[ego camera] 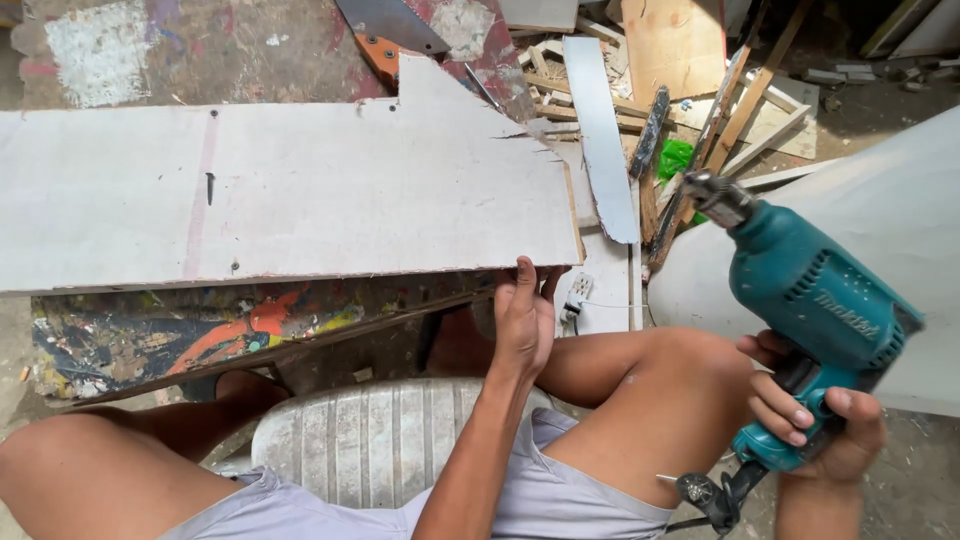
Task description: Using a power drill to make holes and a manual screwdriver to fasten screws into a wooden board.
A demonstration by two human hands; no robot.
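Big pale plywood board (pixel 290 190) spans the left and centre of the view, lying flat and slightly tilted, its near edge running from the left side to the right corner; a dark screw or nail stands in it toward the left. Under the board a paint-splattered panel (pixel 200 335) shows, multicoloured, angled the same way. White curved sheet (pixel 900 240) fills the right side behind the drill. Person sits on a white ribbed plastic chair (pixel 370 440), bare knees either side, grey shorts. Scrap wood pile (pixel 700 110) at top right: battens, offcuts, a long pale strip, a green bit among them. Teal electric drill (pixel 815 300) is held up at right, chuck pointing up-left toward the scrap pile, clear of the board, cord hanging below the grip. Right hand (pixel 815 420) is wrapped closed around the drill's handle, fingers curled at the trigger side. Left hand (pixel 525 315) is at the board's near right corner, fingers straight and pressed together, tips touching the underside edge, thumb alongside. Handsaw (pixel 390 30) with orange handle lies at the top, past the board
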